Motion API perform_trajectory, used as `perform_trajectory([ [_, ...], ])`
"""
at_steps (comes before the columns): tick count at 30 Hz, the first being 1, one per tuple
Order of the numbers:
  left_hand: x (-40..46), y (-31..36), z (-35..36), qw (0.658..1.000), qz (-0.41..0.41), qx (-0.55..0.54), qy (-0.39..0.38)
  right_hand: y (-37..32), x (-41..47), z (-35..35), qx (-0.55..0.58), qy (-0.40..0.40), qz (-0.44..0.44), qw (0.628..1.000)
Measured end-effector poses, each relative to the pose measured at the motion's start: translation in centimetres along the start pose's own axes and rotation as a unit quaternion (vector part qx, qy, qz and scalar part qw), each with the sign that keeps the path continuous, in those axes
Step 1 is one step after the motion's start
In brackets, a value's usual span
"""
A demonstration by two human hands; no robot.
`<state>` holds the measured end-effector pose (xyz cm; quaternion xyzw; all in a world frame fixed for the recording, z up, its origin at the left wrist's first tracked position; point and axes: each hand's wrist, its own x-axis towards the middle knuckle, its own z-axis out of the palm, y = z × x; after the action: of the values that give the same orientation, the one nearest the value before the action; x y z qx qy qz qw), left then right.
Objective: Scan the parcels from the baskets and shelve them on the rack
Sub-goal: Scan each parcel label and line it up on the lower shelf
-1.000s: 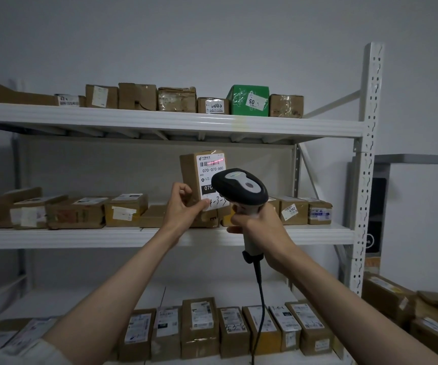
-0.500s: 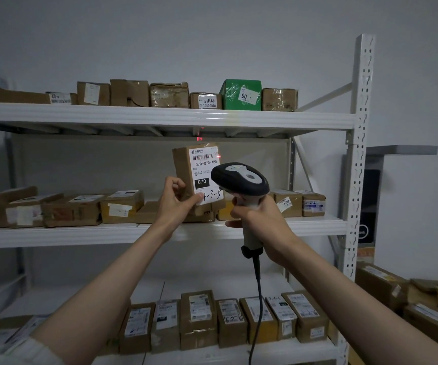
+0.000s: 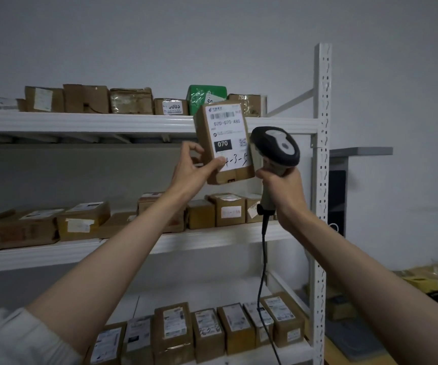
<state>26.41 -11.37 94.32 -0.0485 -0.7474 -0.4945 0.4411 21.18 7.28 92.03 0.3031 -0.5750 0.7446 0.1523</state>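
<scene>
My left hand (image 3: 194, 169) grips a small brown parcel (image 3: 224, 143) by its lower left corner. The parcel stands upright with its white label toward me, raised level with the front edge of the top shelf (image 3: 81, 123) of the white rack. My right hand (image 3: 282, 191) holds a black and grey barcode scanner (image 3: 276, 147) by its handle, just right of the parcel and almost touching it. The scanner's black cable (image 3: 262, 272) hangs straight down.
Rows of brown parcels and one green parcel (image 3: 206, 98) fill the top shelf. More boxes line the middle shelf (image 3: 41, 252) and the bottom shelf (image 3: 286, 350). The rack's perforated upright post (image 3: 320, 206) stands right of the scanner. Boxes lie on the floor at right (image 3: 420, 280).
My left hand has lifted the parcel from in front of the middle shelf up and rightward to the top shelf's edge. The scanner rose with it; its red light no longer shows on the label.
</scene>
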Motion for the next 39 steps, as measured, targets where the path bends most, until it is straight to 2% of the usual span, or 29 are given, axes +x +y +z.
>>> perform_trajectory([
  [5,3.9,2.9,5.5,0.999,0.020,-0.037,-0.019,-0.8,3.7,-2.8,0.039,0.013,-0.047,0.998],
  [11,9.8,5.6,11.0,0.999,0.042,-0.020,-0.015,-1.5,9.7,-5.6,0.050,0.037,-0.099,0.993],
  [16,13.9,6.6,14.1,0.997,0.069,0.000,-0.029,-2.5,15.2,-7.1,0.076,0.064,-0.109,0.989],
  [26,21.6,5.5,16.1,0.992,0.077,0.097,-0.004,-2.9,24.3,-6.2,0.005,0.023,-0.107,0.994],
  [39,25.1,4.6,18.2,0.985,0.077,0.143,-0.050,-0.8,30.1,-5.4,0.010,0.080,-0.093,0.992],
])
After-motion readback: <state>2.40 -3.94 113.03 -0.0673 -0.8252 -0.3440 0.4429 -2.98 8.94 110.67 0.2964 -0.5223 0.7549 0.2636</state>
